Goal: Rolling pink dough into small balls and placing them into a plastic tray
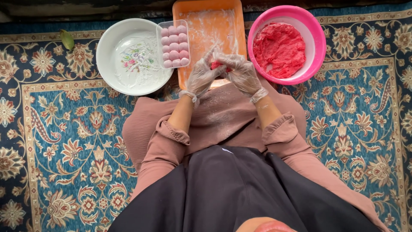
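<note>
Both my hands wear thin clear plastic gloves and meet over the near end of an orange tray (201, 25) dusted with white flour. My left hand (201, 76) and my right hand (242, 73) pinch one small red piece of dough (216, 65) between their fingertips. To the right stands a pink bowl (315, 47) with a mass of red dough (279, 49) in it. Left of the tray a clear plastic box (174, 43) holds several round pink balls in rows.
A white plate (118, 56) coated with flour lies at the left, partly under the clear box. A green leaf (67, 39) rests on the patterned blue carpet (56, 141). My lap, in pink and black cloth, fills the lower middle.
</note>
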